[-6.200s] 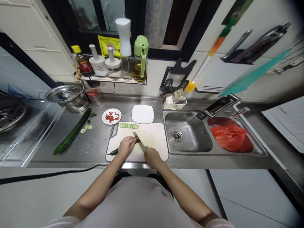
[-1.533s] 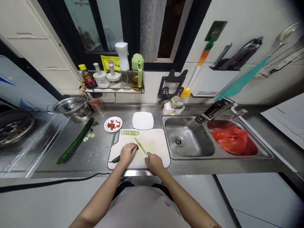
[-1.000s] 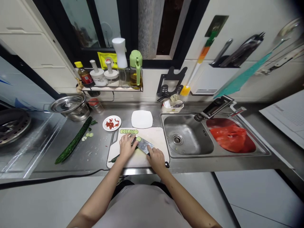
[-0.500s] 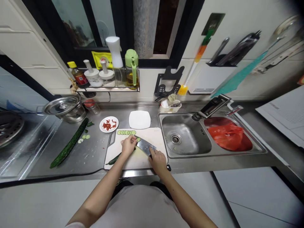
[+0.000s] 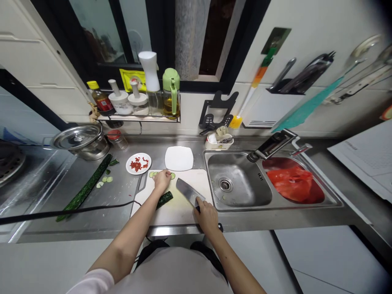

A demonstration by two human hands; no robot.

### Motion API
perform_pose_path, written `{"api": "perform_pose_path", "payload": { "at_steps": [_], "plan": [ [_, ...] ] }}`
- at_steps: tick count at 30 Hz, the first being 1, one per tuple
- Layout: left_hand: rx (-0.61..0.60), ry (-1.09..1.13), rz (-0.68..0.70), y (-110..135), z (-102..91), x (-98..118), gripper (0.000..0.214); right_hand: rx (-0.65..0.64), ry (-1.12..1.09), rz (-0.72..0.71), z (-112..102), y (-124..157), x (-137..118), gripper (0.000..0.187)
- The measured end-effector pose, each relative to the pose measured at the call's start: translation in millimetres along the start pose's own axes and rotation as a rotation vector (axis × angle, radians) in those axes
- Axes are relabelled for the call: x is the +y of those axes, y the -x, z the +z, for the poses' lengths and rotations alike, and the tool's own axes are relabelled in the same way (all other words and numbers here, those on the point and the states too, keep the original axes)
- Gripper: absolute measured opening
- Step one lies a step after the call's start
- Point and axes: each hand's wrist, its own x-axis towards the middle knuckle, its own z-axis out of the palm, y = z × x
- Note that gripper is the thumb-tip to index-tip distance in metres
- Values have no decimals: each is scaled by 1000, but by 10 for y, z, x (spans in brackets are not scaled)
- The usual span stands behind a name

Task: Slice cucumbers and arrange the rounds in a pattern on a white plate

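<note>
My left hand (image 5: 161,180) is at the row of cucumber slices (image 5: 151,174) along the far edge of the white cutting board (image 5: 183,214). Its fingers are pinched together on a cucumber slice (image 5: 173,176) at the row's right end, and the hand covers the row's middle. Below it lies the cut piece of cucumber (image 5: 164,199), partly under my left forearm. My right hand (image 5: 206,213) is closed round the dark handle of a kitchen knife (image 5: 187,191), its broad blade pointing up and left over the board, apart from the cucumber.
Behind the board stands a white square plate (image 5: 179,158). A round plate of chopped red pieces (image 5: 128,166), a whole cucumber (image 5: 88,190) and a lidded pot (image 5: 92,149) are on the left. A black cable (image 5: 92,209) crosses the counter. The sink (image 5: 245,179) is on the right.
My left hand has moved from the knife blade up to the slice row. My right hand has drawn the knife slightly right and down, away from the cucumber piece. The view has shifted a little.
</note>
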Motion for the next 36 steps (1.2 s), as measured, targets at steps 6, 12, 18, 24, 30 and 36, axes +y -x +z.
{"api": "perform_pose_path", "payload": {
  "at_steps": [6,12,18,24,30,36],
  "plan": [
    [20,-116,60,-21,38,-4,16,-6,-12,20,-5,2,20,49],
    [38,-168,134,33,15,90,20,27,-36,27,20,2,25,48],
    [66,-47,183,371,-197,66,26,87,-138,23,41,-13,56,45],
    [-64,-161,206,993,-363,-306,50,89,-232,80,-17,-46,45,43],
    [-120,-255,193,1143,-385,-527,54,77,-264,87,-94,-62,-48,40],
    [-95,-182,231,1116,-317,-628,53,53,-253,95,-57,-62,-98,39]
  ]
}}
